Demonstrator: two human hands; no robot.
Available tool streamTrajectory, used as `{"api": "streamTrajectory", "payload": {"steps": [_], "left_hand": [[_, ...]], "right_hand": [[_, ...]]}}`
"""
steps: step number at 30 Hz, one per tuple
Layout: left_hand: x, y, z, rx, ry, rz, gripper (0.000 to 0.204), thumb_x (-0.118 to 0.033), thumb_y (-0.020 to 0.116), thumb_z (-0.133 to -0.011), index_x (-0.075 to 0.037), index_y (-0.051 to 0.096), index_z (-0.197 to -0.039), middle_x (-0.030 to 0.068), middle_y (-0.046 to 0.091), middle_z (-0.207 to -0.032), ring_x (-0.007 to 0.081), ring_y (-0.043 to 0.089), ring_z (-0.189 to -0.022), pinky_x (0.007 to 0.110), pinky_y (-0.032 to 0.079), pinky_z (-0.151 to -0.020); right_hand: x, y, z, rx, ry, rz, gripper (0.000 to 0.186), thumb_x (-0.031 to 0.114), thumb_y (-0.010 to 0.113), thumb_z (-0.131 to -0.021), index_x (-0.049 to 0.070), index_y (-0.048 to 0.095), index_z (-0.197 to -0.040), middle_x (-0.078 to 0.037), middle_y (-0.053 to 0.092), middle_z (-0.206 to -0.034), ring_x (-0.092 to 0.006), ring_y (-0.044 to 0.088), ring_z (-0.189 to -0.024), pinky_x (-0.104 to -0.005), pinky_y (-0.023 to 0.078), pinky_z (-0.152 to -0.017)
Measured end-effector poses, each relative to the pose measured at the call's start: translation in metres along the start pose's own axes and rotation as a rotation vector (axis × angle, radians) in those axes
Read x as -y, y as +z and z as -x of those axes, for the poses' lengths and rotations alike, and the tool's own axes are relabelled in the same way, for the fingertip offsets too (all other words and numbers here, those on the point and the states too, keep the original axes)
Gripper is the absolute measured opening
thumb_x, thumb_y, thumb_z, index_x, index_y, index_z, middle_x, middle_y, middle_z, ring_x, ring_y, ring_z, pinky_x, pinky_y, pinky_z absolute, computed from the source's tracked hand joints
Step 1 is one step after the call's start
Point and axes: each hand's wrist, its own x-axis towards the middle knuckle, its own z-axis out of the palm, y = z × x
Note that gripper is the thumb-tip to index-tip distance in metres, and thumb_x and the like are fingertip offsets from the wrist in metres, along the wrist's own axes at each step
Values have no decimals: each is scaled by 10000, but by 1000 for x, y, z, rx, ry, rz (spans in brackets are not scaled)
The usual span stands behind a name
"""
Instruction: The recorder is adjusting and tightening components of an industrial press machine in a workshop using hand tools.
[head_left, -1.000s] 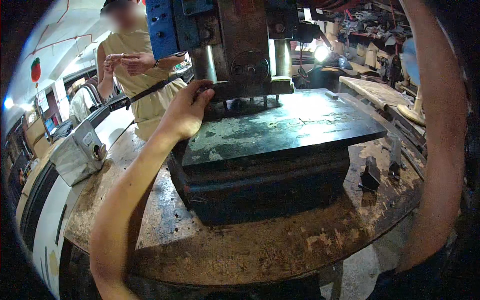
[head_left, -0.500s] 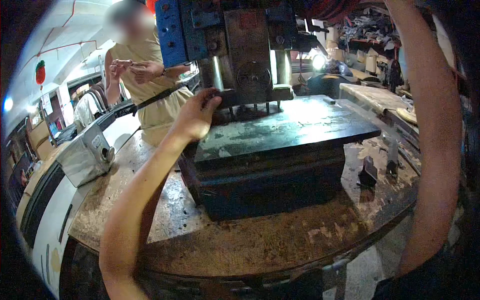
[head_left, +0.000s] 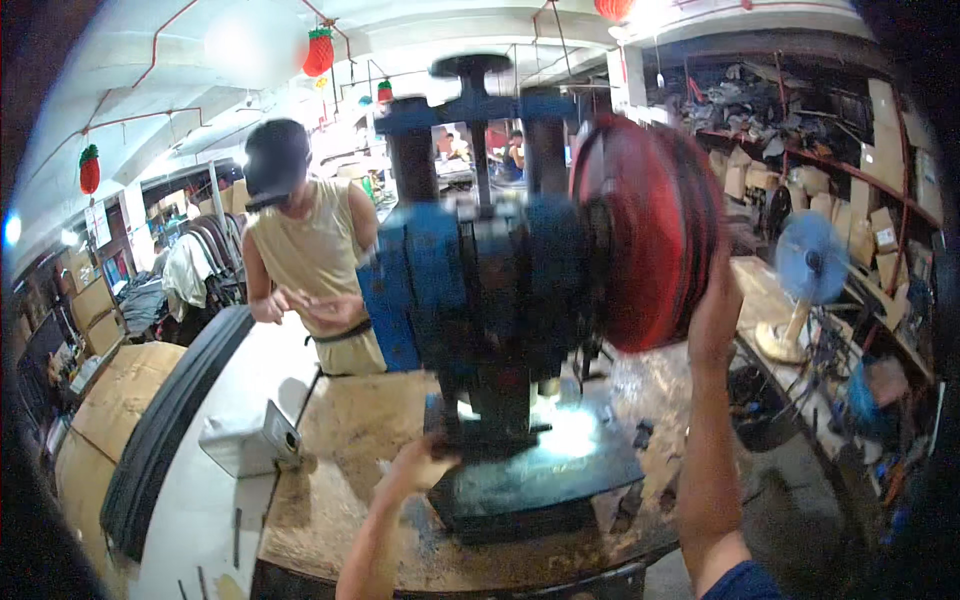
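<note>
A blue press (head_left: 490,270) stands in front of me on a worn wooden bench, with a large red flywheel (head_left: 645,240) on its right side. My right hand (head_left: 716,315) is against the flywheel's right rim, its fingers partly hidden behind the edge. Below the press body hangs a dark ram block (head_left: 500,420). My left hand (head_left: 415,468) is at the left end of this block, the fingers closed at its edge and smeared by motion. Under it lies a flat dark metal bed plate (head_left: 540,487), brightly lit at the back.
Across the bench (head_left: 335,420) at left stands a co-worker (head_left: 310,240) with both hands together. A grey metal box (head_left: 245,442) sits on the white table. To the right are a blue fan (head_left: 812,258) and shelves of piled material (head_left: 760,110).
My view has tilted up, bringing the upper press and flywheel into sight. My right hand, out of view above before, now shows on the flywheel rim. My left hand stays by the ram block.
</note>
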Motion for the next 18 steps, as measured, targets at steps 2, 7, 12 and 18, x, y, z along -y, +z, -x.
{"api": "streamTrajectory", "payload": {"steps": [2, 7, 12, 18], "left_hand": [[-77, -80, 20, -44, -206, 50, 335, -191, 659, -835, -10, 610, -1113, 141, 682, -849, 179, 648, -813, 319, 498, -755], [-329, -234, -56, -761, 355, 13, 291, -269, 688, -831, 3, 618, -909, 69, 650, -769, 103, 600, -669, 239, 461, -627], [-441, -298, -180, -447, 116, -488, 945, -770, 585, -644, 0, 559, -1193, 237, 622, -1062, 332, 602, -1019, 392, 461, -888], [-405, -278, -281, -433, 219, -603, 1028, -874, 490, -585, -8, 629, -1122, 250, 565, -1194, 313, 537, -1152, 410, 423, -964]], "right_hand": [[4, -14, -18, 127, 196, -91, 591, 445, 333, -984, -54, 504, -1252, -136, 574, -1211, -222, 501, -1141, -344, 322, -1023], [45, -26, -118, 550, 468, -87, 632, 543, 294, -963, 15, 598, -1133, -85, 647, -1027, -154, 604, -940, -292, 448, -843], [175, 138, -254, 942, -187, 140, 411, 402, 472, -946, 20, 615, -995, -49, 614, -846, -95, 565, -755, -262, 481, -676], [167, 291, -271, 1248, 167, 230, 342, 326, 585, -867, 48, 631, -1061, -58, 637, -879, -118, 577, -725, -274, 482, -647]]}}
